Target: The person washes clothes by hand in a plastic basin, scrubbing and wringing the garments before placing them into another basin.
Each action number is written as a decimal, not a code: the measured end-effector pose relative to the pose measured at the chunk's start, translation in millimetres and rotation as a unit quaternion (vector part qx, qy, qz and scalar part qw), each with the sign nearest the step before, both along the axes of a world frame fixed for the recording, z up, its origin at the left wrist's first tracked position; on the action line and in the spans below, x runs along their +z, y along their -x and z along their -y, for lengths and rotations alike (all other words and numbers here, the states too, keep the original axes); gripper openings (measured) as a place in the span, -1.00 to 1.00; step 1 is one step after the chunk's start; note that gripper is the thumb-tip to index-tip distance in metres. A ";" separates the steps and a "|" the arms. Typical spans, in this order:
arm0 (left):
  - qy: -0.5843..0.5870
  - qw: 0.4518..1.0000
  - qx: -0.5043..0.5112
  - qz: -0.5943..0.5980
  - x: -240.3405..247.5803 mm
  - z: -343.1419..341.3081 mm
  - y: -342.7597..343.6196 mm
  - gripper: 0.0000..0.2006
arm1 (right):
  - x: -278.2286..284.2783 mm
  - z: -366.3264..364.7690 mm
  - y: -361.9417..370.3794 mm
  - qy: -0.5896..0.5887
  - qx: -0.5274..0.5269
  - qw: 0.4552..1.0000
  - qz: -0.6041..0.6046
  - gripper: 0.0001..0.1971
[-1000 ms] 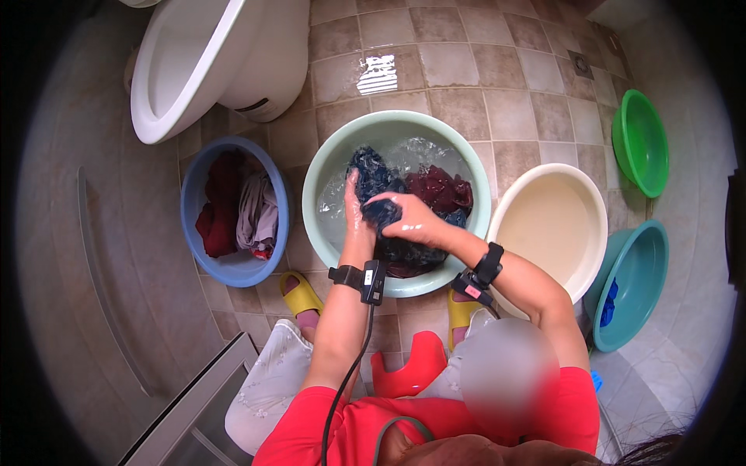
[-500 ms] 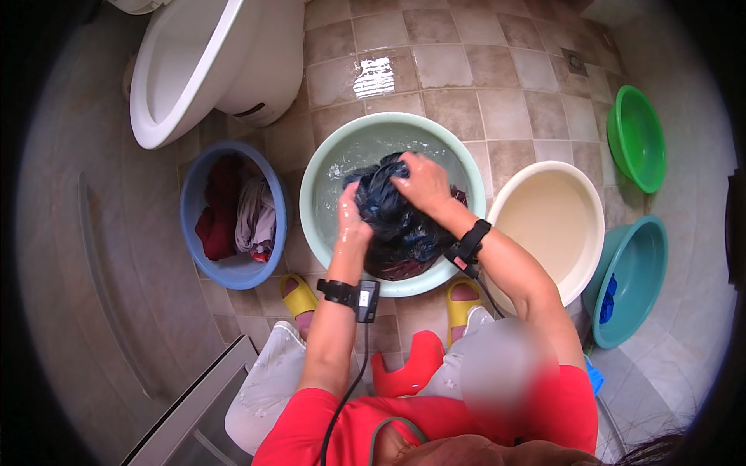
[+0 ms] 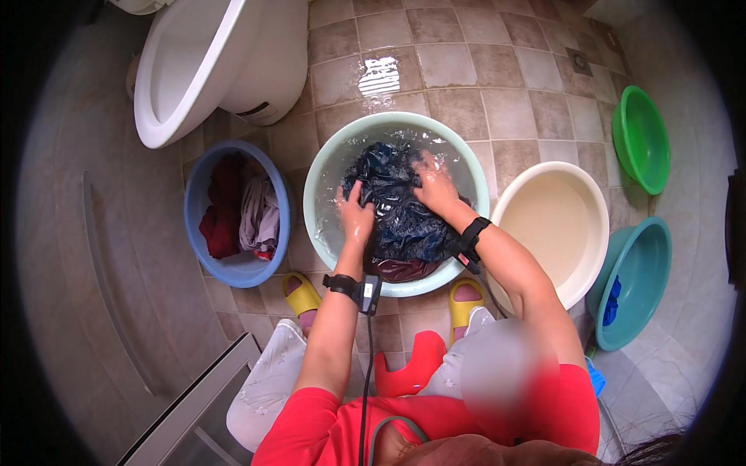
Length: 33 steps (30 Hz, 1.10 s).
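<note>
A dark blue wet garment (image 3: 395, 203) lies spread in the water of a pale green basin (image 3: 320, 250) between my feet. Along its left edge rests my left hand (image 3: 355, 216), with the fingers apart and wet. My right hand (image 3: 436, 185) is at the garment's upper right, fingers stretched out and partly in the water, so the tips are hard to see. Neither hand grips the cloth. Dark maroon cloth (image 3: 404, 269) shows beneath the blue one at the basin's near side.
On the left stands a blue basin (image 3: 192, 221) with maroon and pale clothes. A cream basin (image 3: 598, 233) of cloudy water is close on the right, beside a teal basin (image 3: 645, 295) with blue cloth and a green basin (image 3: 645, 144). The toilet (image 3: 264, 70) is at far left; a red stool (image 3: 408, 369) is near me.
The bunched blue garment has gone down and spread out in the water. My hands have let go of it, and the fingers have opened. My right hand has shifted slightly right.
</note>
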<state>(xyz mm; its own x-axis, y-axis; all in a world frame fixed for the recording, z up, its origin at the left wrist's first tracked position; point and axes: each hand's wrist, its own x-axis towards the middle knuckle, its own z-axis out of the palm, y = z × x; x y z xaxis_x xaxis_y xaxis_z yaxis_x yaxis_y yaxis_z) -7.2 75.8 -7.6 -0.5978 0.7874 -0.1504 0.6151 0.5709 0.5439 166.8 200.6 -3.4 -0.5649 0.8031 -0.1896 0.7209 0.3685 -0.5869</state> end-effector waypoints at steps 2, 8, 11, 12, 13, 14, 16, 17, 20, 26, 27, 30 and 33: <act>-0.143 0.878 0.172 0.423 7.6 -11.2 -1.6 -0.29 | -7.3 -4.3 1.3 0.057 -0.128 0.985 -0.096 -0.31; -0.256 0.589 0.268 0.718 58.3 -51.7 -26.8 -0.38 | 71.4 12.0 11.9 0.575 -0.134 0.723 -0.360 -0.33; -0.219 0.594 0.225 0.741 71.5 -61.1 -16.2 -0.40 | 85.5 30.8 15.2 0.473 -0.037 0.795 -0.377 -0.45; -0.205 0.593 0.210 0.750 83.0 -60.1 -14.7 -0.42 | 97.4 38.2 16.4 0.476 -0.037 0.799 -0.365 -0.52; -0.188 0.565 0.204 0.777 84.9 -62.6 -13.3 -0.48 | 106.2 43.0 17.8 0.402 0.012 0.845 -0.353 -0.55; -0.211 0.621 0.193 0.730 88.4 -54.0 -20.2 -0.53 | 115.2 48.7 21.1 0.326 0.033 0.879 -0.347 -0.57; -0.268 0.677 0.034 0.685 48.8 -30.7 -15.8 -0.62 | 114.8 56.1 29.6 0.078 0.071 0.943 -0.317 -0.66; -0.290 0.684 -0.028 0.669 29.2 -18.0 -14.4 -0.66 | 114.0 56.6 34.2 0.026 0.074 0.954 -0.289 -0.68; -0.244 0.462 0.131 0.843 -20.5 0.7 -12.1 -0.70 | 107.0 46.6 46.2 -0.110 0.075 0.966 -0.224 -0.71; -0.147 0.646 0.274 0.697 41.3 -38.5 -42.9 -0.67 | 62.7 -25.0 18.1 -0.065 -0.074 0.992 -0.083 -0.76; -0.156 0.672 0.260 0.676 37.7 -34.2 -36.9 -0.68 | 60.8 -26.4 11.7 -0.060 -0.090 0.992 -0.070 -0.76; -0.185 0.832 0.171 0.494 74.5 -34.2 -23.6 -0.57 | 57.0 -17.8 -13.0 -0.097 -0.075 0.991 -0.047 -0.53; -0.045 0.997 -0.007 -0.064 38.2 -5.2 -22.3 -0.43 | 59.9 -0.3 -18.8 -0.115 0.038 0.993 -0.002 -0.27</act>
<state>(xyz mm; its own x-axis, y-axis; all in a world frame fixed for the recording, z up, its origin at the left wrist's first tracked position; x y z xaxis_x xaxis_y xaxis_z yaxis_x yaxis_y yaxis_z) 15.1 80.9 30.6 -0.5965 0.8026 -0.0024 0.6899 0.5142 0.5095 185.6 200.9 56.5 -0.6260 0.7798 -0.0031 0.6836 0.5468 -0.4834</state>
